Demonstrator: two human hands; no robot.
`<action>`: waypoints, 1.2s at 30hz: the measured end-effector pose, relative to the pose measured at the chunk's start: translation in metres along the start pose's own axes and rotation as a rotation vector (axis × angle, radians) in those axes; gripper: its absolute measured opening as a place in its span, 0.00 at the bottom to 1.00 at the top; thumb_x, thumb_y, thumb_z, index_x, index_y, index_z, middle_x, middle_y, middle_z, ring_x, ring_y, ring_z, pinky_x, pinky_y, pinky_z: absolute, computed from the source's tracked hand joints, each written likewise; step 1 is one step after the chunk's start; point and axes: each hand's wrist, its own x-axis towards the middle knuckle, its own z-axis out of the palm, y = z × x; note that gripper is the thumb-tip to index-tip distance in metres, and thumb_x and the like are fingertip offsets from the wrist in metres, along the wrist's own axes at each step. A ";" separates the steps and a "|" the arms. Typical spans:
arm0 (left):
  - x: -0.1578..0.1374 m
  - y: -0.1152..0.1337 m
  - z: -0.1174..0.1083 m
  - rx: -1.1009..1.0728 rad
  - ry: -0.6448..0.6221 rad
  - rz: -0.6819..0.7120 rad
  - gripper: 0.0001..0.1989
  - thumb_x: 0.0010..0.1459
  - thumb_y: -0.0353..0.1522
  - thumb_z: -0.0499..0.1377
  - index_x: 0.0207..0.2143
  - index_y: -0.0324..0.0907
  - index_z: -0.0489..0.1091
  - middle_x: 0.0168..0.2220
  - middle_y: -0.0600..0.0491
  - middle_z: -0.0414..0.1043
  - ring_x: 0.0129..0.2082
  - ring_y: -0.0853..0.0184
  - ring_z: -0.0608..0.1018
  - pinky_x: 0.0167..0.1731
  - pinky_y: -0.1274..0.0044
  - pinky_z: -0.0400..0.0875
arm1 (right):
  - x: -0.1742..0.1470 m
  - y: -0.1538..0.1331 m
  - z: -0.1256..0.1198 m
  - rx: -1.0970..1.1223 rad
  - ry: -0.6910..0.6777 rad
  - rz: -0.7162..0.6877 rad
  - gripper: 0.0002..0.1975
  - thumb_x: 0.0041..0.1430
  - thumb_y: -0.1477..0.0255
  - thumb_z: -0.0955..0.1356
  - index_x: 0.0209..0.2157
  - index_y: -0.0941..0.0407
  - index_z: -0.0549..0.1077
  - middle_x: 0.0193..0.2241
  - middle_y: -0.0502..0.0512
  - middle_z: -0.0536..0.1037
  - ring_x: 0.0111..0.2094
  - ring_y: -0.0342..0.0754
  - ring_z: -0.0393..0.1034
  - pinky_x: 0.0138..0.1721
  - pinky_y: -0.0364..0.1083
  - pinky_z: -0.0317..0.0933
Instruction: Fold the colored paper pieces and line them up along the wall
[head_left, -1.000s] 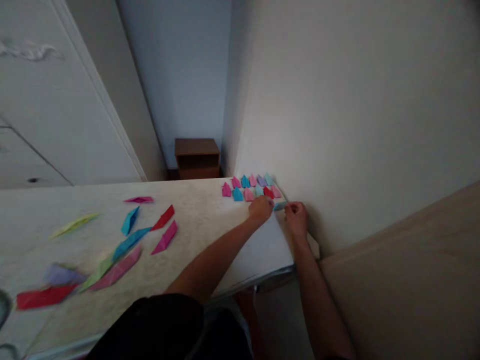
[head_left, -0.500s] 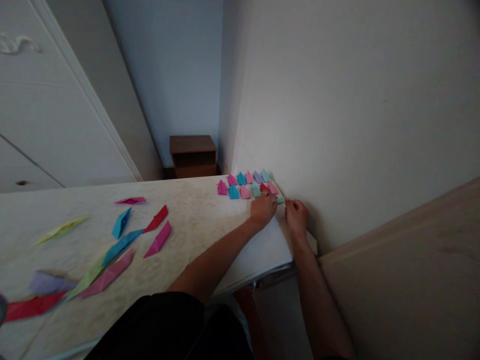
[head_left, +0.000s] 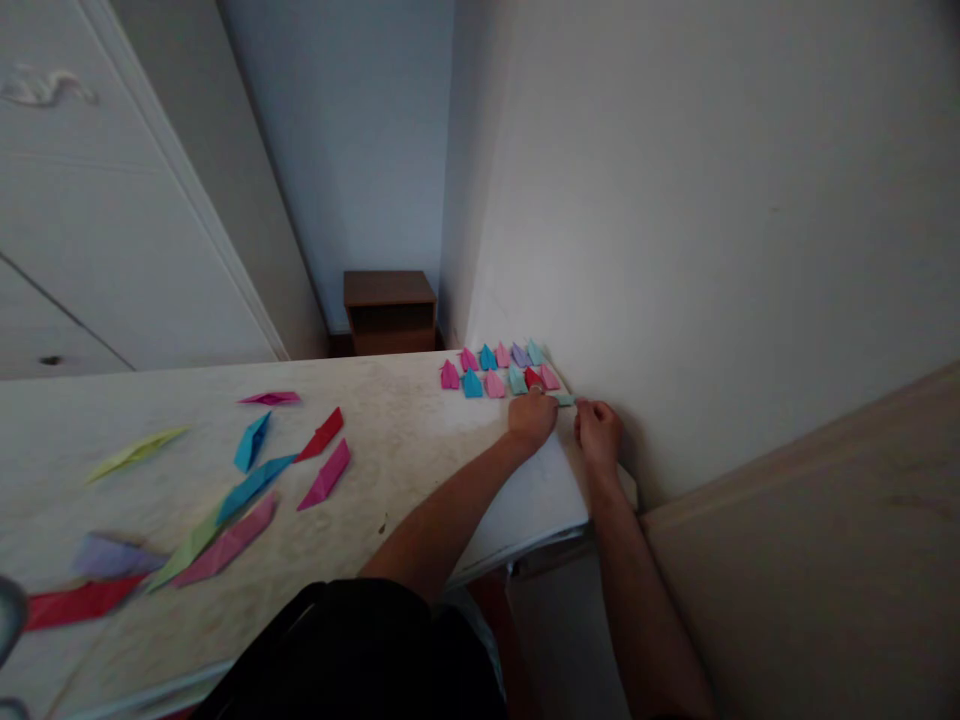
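Observation:
A small pale green folded paper strip [head_left: 565,400] spans the gap between my hands at the right end of the table. My left hand [head_left: 533,418] has its fingers closed on the strip's left end. On the other end, my right hand [head_left: 598,430] pinches it with fingers curled. Just beyond my left hand stand two rows of small folded paper pieces, among them a red piece [head_left: 533,378], a blue piece [head_left: 472,384] and a magenta piece [head_left: 449,376]. My left fingertips are partly hidden behind the hand.
Longer folded paper strips lie on the left of the white table [head_left: 405,430], including a yellow strip [head_left: 139,453] and a pink strip [head_left: 229,543]. A wall [head_left: 675,250] closes the right side. Beyond the table are a brown nightstand [head_left: 390,288] and a white wardrobe [head_left: 150,250].
The view has shifted slightly, so everything sits a little farther right. Both hands stay on the pale green paper strip, which looks a little more stretched out between them.

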 end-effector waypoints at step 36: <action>-0.216 -0.121 -0.097 -0.427 -0.037 0.169 0.11 0.59 0.27 0.55 0.40 0.40 0.76 0.40 0.49 0.76 0.38 0.67 0.76 0.42 0.78 0.69 | 0.013 0.021 0.009 -0.692 -0.184 -0.355 0.22 0.54 0.67 0.62 0.46 0.62 0.75 0.45 0.68 0.78 0.45 0.58 0.72 0.50 0.52 0.61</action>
